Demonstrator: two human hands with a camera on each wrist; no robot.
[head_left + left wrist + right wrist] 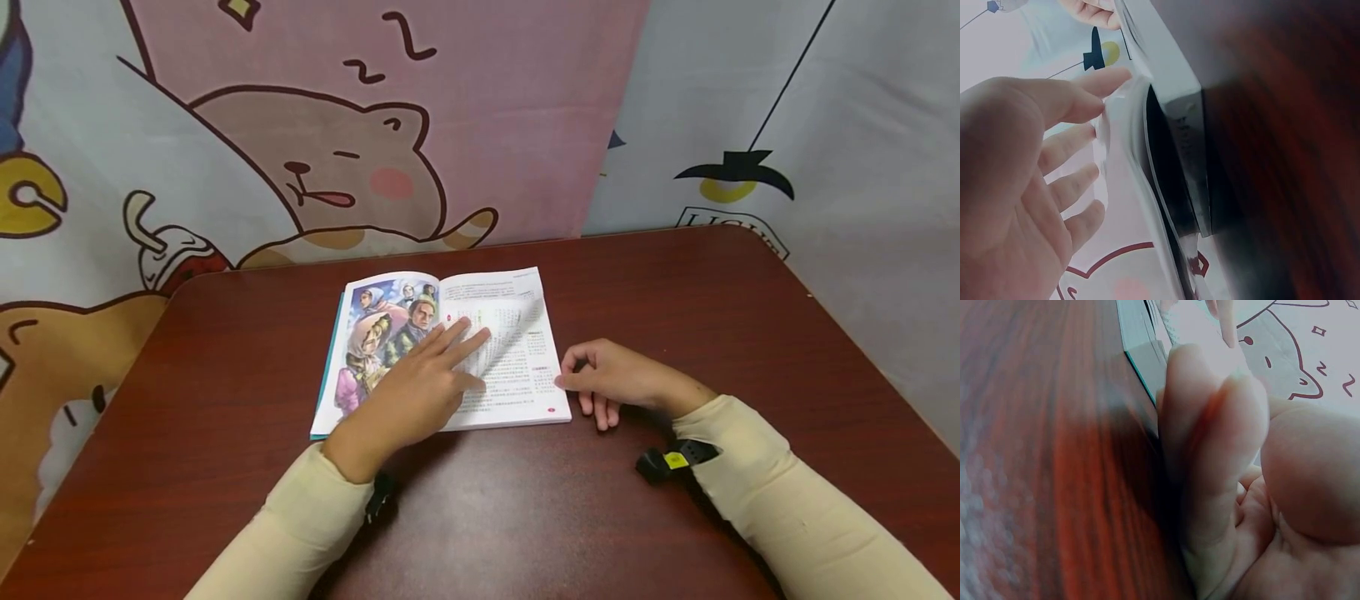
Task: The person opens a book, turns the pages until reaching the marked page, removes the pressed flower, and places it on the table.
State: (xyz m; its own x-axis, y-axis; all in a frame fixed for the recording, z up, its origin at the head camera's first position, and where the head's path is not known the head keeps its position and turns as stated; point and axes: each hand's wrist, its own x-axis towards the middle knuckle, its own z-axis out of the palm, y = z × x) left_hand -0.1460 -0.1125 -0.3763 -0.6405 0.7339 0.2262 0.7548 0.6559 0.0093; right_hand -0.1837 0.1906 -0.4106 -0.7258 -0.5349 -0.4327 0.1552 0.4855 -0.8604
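Note:
An open book (510, 400) lies on the table, a colour picture of several figures on its left page and printed text on the right. My left hand (423, 387) reaches over the middle of the book, fingers spread and fairly straight against a lifted, curling page (498, 329). From the left wrist view, the fingers of the left hand (1035, 162) lie along the raised sheet. My right hand (611, 379) is at the book's right edge, thumb and index finger pinching there, other fingers bent down by the table. Its fingers (1216, 425) hide the pinch in the right wrist view.
The dark red-brown table (480, 517) extends around the book on all sides. Behind its far edge hangs a cloth printed with a sleeping cartoon bear (337, 167). A black strap with a yellow tag (677, 459) is at the right wrist.

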